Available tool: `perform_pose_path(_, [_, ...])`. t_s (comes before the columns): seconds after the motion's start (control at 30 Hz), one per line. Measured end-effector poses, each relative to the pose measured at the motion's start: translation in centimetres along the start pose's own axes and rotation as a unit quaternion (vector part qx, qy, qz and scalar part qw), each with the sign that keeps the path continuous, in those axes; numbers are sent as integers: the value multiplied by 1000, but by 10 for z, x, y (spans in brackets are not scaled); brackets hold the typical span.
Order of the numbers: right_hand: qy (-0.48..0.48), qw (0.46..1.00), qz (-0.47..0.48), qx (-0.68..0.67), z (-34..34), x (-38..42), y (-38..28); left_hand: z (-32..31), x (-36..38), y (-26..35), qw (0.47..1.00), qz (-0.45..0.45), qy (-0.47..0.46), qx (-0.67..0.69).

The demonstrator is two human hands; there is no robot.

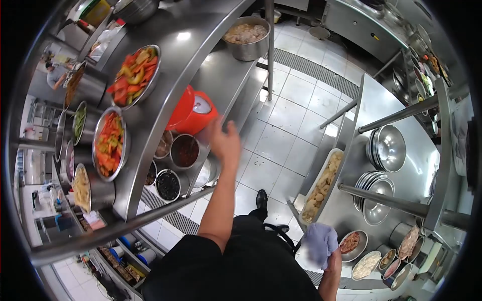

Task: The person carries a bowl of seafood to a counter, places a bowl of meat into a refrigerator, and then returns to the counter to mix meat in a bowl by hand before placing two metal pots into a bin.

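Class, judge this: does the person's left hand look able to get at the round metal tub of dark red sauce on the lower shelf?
Probably yes. The left hand is raised, open and empty, right beside the round metal tub of dark red sauce, and nothing lies between them.

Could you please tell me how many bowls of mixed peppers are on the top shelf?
2: one pepper bowl farther along the shelf, another pepper bowl nearer its end. Others may be hidden.
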State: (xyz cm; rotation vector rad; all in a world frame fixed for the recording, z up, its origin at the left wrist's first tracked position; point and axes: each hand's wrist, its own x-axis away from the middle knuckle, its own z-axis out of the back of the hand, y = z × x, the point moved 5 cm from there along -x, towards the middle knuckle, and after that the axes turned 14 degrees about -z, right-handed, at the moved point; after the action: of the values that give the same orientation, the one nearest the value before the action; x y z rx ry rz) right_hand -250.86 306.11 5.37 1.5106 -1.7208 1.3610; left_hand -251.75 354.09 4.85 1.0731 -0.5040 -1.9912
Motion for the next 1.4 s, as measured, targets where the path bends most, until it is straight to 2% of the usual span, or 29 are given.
perform_pose_path(0.07, [-35, 999, 5, -21, -10, 2, -7, 43, -2, -23, 982, -17, 33, -184])
perform_pose_path(0.1, [-47, 999, 1, -5, -6, 0, -7, 54, -4, -32, 981, -18, 37, -188])
perform_pose_path(0.17, [-62, 998, 12, 0, -13, -2, -10, 64, -16, -46, 948, 11, -39, -316])
perform_pose_path(0.2, [-71, 997, 23, 4, -15, -1, -11, 61, -19, -58, 947, 14, -34, -319])
perform_pose_path(0.27, [-89, 995, 4, 42, -7, -6, -6, 47, -29, -86, 933, 75, -71, -345])
perform_pose_path(0.4, [-82, 995, 15, 48, -4, -4, -2, 37, -60, -103, 934, 95, -57, -340])
perform_pose_path(0.5, [-77, 996, 25, 45, -1, -2, 0, 45, -76, -111, 929, 73, -25, -361])
perform_pose_path(0.57, [-72, 996, 30, 43, 1, -2, 1, 54, -87, -108, 953, 111, -133, -250])
perform_pose_path(0.6, [-78, 996, 27, 44, 1, -3, 1, 56, -90, -130, 953, 109, -136, -249])
perform_pose_path(0.67, [-82, 995, 23, 43, -3, -3, 0, 50, -102, -165, 958, -107, -179, -196])
perform_pose_path(0.8, [-47, 998, 26, 13, -20, 1, -6, 60, -112, -186, 970, -115, -212, -28])
perform_pose_path(0.83, [-48, 998, 30, 13, -25, 1, -7, 64, -113, -184, 970, -113, -212, -30])
perform_pose_path(0.9, [-55, 998, 22, 16, -32, -2, -9, 72, -111, -184, 968, 10, -249, -27])
perform_pose_path(0.93, [-60, 998, 17, 18, -35, -2, -10, 76, -108, -180, 968, 12, -247, -29])
perform_pose_path(1.0, [-59, 998, 13, 31, -41, -2, -13, 86, -99, -171, 948, -6, -247, -199])
perform_pose_path(1.07, [-59, 997, 10, 42, -45, -4, -13, 107, -71, -126, 960, -7, -180, -215])
perform_pose_path(1.13, [-78, 997, 15, 20, -45, -6, -12, 101, -31, -113, 936, -132, -151, -289])
perform_pose_path(1.17, [-78, 997, 16, 20, -44, -9, -12, 100, -19, -103, 936, -132, -150, -289])
perform_pose_path(1.23, [-90, 995, 9, 40, -42, -13, -10, 91, 0, -94, 916, -99, -258, -292])
perform_pose_path(1.4, [-103, 993, 11, 56, -38, -9, -8, 98, -3, -118, 912, -86, -247, -315])
